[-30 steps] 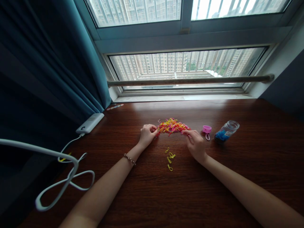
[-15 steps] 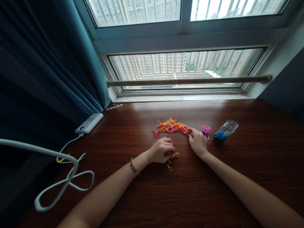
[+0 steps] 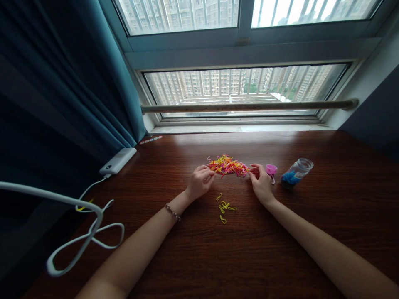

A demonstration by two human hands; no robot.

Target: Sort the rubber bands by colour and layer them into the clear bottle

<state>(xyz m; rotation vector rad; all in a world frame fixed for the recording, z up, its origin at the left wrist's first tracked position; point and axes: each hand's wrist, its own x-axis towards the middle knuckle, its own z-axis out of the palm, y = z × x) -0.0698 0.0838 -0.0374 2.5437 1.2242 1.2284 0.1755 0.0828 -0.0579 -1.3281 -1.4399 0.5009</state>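
A heap of small rubber bands [image 3: 227,165] in red, pink, orange and yellow lies on the table. At its left edge is my left hand [image 3: 200,182], closed in a pinch over the red bands; what is between the fingertips is hidden. My right hand [image 3: 261,185] touches the heap's right edge with thumb and fingers drawn together, and I cannot make out what they grip. Several yellow rubber bands [image 3: 225,205] lie loose between my forearms, nearer to me than the heap.
A pink cap [image 3: 271,169] with a loop stands just right of my right hand. Beyond it a clear jar [image 3: 296,172] with blue pieces leans to one side. A white power bank [image 3: 118,161] and its white cable [image 3: 107,226] are at left, by the curtain [image 3: 124,104].
My left hand has moved up and left, from the loose yellow bands to the heap's left edge, uncovering another yellow band. My right hand has barely moved at the heap's right edge.
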